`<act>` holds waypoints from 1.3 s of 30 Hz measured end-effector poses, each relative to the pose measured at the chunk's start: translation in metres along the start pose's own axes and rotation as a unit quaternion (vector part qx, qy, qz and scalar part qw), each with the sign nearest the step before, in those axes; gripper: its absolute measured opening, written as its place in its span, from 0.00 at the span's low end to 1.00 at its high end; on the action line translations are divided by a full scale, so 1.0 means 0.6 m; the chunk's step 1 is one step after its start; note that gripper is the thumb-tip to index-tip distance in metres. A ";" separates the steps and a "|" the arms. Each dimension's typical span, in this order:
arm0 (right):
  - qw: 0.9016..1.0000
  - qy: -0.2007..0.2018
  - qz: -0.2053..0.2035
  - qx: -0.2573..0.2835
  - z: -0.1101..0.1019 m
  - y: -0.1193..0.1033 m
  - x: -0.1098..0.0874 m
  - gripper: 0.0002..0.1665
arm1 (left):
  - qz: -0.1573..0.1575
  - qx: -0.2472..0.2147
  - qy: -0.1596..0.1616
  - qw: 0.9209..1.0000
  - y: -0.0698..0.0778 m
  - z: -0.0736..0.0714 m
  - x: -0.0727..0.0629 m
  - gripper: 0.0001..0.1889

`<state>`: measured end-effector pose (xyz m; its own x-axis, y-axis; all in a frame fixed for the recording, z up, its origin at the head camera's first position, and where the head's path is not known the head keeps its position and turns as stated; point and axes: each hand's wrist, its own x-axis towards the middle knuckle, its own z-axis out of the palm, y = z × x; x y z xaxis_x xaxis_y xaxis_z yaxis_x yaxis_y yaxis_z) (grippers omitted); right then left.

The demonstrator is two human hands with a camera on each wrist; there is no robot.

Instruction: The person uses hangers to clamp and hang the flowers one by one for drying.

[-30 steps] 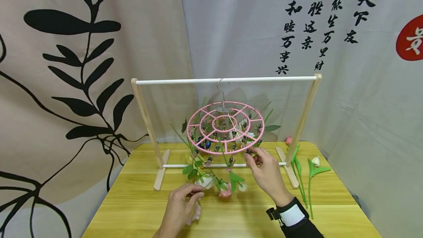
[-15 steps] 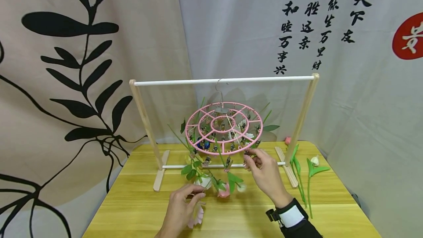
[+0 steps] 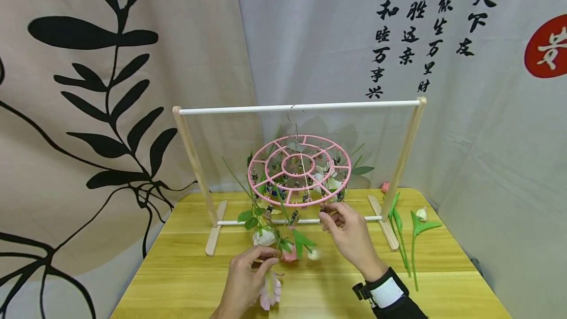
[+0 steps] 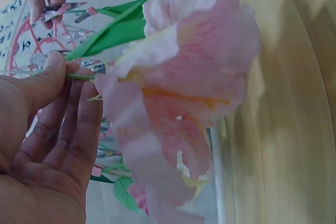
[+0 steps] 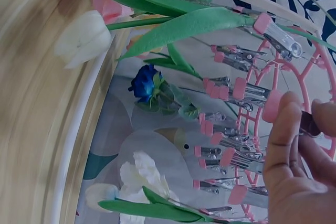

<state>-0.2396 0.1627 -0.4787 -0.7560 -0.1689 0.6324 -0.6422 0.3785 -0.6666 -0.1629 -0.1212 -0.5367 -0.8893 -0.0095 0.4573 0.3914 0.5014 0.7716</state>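
White rose [image 3: 264, 237] has swung left under the pink hanger [image 3: 297, 205], and we've got left hand [image 3: 242, 275] fingers pinching the pale flower [image 4: 205, 61] by its stem [image 4: 80, 76], near side, right hand [image 3: 350, 234] fingers clamped on a clip [image 5: 272, 106].

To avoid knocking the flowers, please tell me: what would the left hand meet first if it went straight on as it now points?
In the head view, the left hand would probably first meet the pink rose just ahead; depth is unclear, so it might pass in front.
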 end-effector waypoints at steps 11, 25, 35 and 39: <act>0.999 -0.028 0.021 0.029 0.014 -0.013 -0.004 0.12 | 0.030 -0.021 0.013 0.999 0.015 0.010 0.005 0.14; 0.994 -0.055 0.053 0.081 0.033 -0.031 -0.008 0.11 | 0.033 -0.055 0.028 0.998 0.044 0.032 0.017 0.13; 0.987 -0.074 0.069 0.124 0.048 -0.046 -0.008 0.11 | 0.005 -0.085 0.035 0.996 0.053 0.046 0.026 0.14; 0.988 -0.072 0.071 0.121 0.051 -0.050 -0.006 0.10 | 0.001 -0.097 0.042 0.994 0.055 0.049 0.029 0.13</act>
<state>-0.2214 0.1243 -0.4730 -0.8396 -0.2639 0.4748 -0.5269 0.1827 -0.8301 -0.1723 -0.0794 -0.5165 -0.8686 -0.0856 0.4881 0.4389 0.3246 0.8379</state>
